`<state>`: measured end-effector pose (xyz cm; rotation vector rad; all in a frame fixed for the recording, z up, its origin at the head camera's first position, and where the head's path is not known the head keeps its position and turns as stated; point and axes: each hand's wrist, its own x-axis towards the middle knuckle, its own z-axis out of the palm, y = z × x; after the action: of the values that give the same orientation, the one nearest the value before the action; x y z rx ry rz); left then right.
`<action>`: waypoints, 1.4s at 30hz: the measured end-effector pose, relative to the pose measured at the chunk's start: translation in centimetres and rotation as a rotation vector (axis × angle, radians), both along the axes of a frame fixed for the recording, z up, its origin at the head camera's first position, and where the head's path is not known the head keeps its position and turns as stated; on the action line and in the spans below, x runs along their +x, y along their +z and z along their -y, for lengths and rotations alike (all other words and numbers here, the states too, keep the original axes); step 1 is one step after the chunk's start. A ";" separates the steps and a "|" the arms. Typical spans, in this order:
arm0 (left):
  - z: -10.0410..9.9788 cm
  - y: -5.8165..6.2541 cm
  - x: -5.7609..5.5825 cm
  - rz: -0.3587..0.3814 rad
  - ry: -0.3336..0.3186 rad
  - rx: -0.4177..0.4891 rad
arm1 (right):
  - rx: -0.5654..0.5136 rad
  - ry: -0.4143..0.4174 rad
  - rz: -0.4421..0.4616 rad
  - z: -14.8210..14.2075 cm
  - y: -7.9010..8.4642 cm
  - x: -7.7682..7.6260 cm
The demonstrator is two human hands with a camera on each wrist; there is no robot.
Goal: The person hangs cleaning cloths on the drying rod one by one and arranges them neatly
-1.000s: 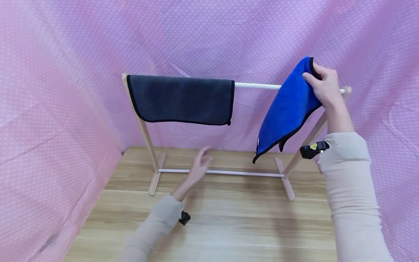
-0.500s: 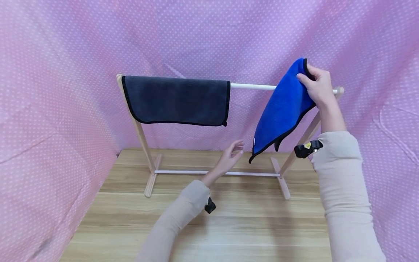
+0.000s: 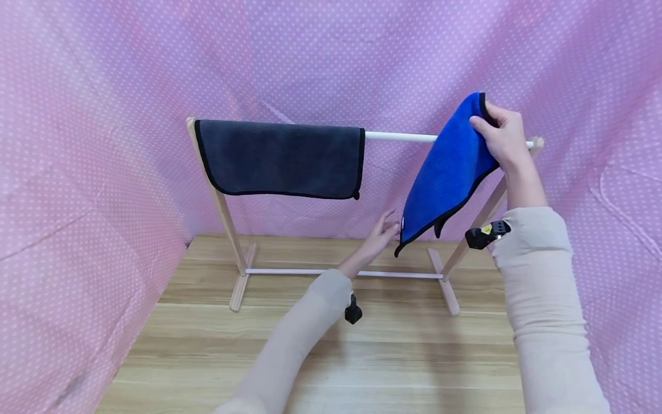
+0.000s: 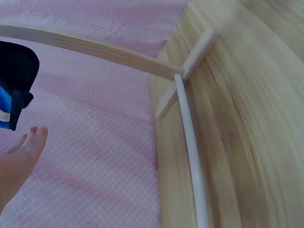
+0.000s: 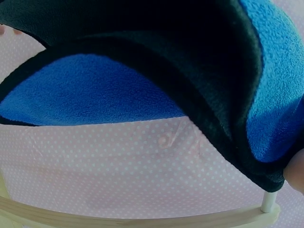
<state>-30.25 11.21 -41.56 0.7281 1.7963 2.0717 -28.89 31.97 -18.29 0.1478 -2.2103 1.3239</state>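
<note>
My right hand (image 3: 504, 135) pinches the upper edge of a blue towel (image 3: 445, 172) with black trim, thumb on the blue face. The towel hangs slanting from that hand in front of the rack's white top rod (image 3: 400, 137), and its dark underside shows in the right wrist view. My left hand (image 3: 380, 238) reaches up beside the towel's lower left corner, fingers loosely extended and holding nothing. In the left wrist view a small gap separates these fingers (image 4: 35, 140) from the towel's corner (image 4: 19, 71). How far the towel touches the rod is hidden.
A grey towel (image 3: 281, 158) with black trim is draped over the left half of the rod. The rack's wooden posts (image 3: 227, 224) and lower white rod (image 3: 289, 271) stand on a wood-grain table (image 3: 207, 345). Pink dotted cloth (image 3: 320, 57) surrounds it.
My left hand has moved right and slightly up, from below the grey towel to beside the blue towel's lower corner. The right hand keeps its grip; the whole view shifted slightly.
</note>
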 end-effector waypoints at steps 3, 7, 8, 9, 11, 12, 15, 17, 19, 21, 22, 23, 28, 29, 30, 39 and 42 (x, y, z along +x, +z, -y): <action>-0.9 0.1 -0.5 0.156 -0.013 0.104 | -0.002 0.002 0.010 0.0 0.1 0.0; -1.1 1.0 -0.4 0.238 0.023 0.161 | -0.020 0.012 0.014 0.2 0.3 -0.1; -1.0 1.3 -0.3 0.235 0.029 0.166 | -0.032 0.017 0.015 0.2 0.4 -0.1; -0.8 1.7 -0.2 0.224 0.026 0.173 | -0.048 0.022 0.017 0.2 0.5 0.0; -0.3 2.5 0.1 0.189 -0.009 0.191 | -0.087 0.034 0.016 0.1 0.7 0.1; 0.0 3.0 0.2 0.166 -0.038 0.200 | -0.111 0.040 0.015 0.0 0.8 0.2; 0.8 4.6 0.6 0.073 -0.133 0.207 | -0.196 0.065 -0.007 -0.3 1.0 0.6; 1.3 5.8 1.0 0.033 -0.160 0.222 | -0.216 0.057 -0.034 -0.5 1.1 1.0; 1.8 7.0 1.5 0.011 -0.145 0.243 | -0.254 0.066 -0.061 -0.8 1.2 1.4; 2.3 8.2 1.8 0.002 -0.126 0.273 | -0.291 0.066 -0.085 -1.0 1.3 1.9; 2.5 8.7 2.0 0.003 -0.127 0.296 | -0.311 0.068 -0.096 -1.2 1.4 2.1; 2.8 9.2 2.1 0.001 -0.127 0.313 | -0.335 0.076 -0.107 -1.4 1.5 2.4; 3.7 11.7 2.5 0.015 -0.049 0.336 | -0.505 0.150 -0.126 -3.0 1.7 4.0; 3.7 12.2 2.6 0.020 -0.012 0.317 | -0.539 0.166 -0.125 -3.3 1.7 4.4; 3.8 12.7 2.6 0.025 0.021 0.291 | -0.575 0.184 -0.126 -3.7 1.7 4.7; 5.6 16.7 2.5 -0.010 -0.119 0.107 | -0.774 0.351 -0.146 -5.6 1.6 6.9; 6.2 17.6 2.3 -0.043 -0.105 0.099 | -0.822 0.403 -0.136 -6.1 1.6 7.5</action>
<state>-27.92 5.03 -23.93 0.8812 1.6493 2.1024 -21.38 38.03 -16.70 0.3629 -1.4111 2.2514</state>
